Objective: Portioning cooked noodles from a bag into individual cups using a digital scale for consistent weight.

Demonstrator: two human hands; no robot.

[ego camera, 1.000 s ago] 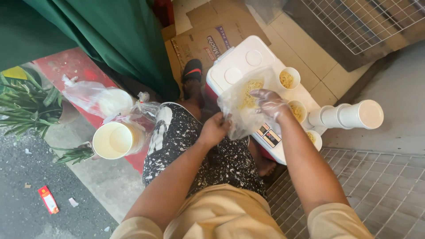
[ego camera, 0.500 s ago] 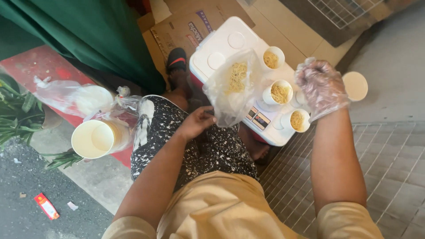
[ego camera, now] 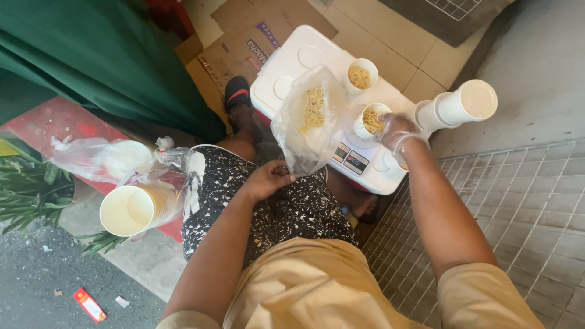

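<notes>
My left hand (ego camera: 268,180) grips the lower end of a clear plastic bag of yellow noodles (ego camera: 306,119), holding it upright in front of a white cooler box (ego camera: 286,70). My right hand (ego camera: 399,135), in a thin clear glove, is curled around a white paper cup of noodles (ego camera: 367,120) standing on the cooler lid. A second cup of noodles (ego camera: 361,74) stands behind it on the lid. I sit with my patterned lap (ego camera: 274,201) just below the bag.
A stack of white paper cups (ego camera: 460,105) lies sideways right of the cooler. Another cup stack in plastic wrap (ego camera: 131,210) and a plastic bag (ego camera: 100,158) lie at my left. Also in view are a green tarp (ego camera: 91,55), flattened cardboard (ego camera: 244,45) and a wire grid (ego camera: 506,201).
My gloved right hand was inside the noodle bag, then lifted open to the right, and has now come down onto the middle cup. My left hand keeps its hold on the bag.
</notes>
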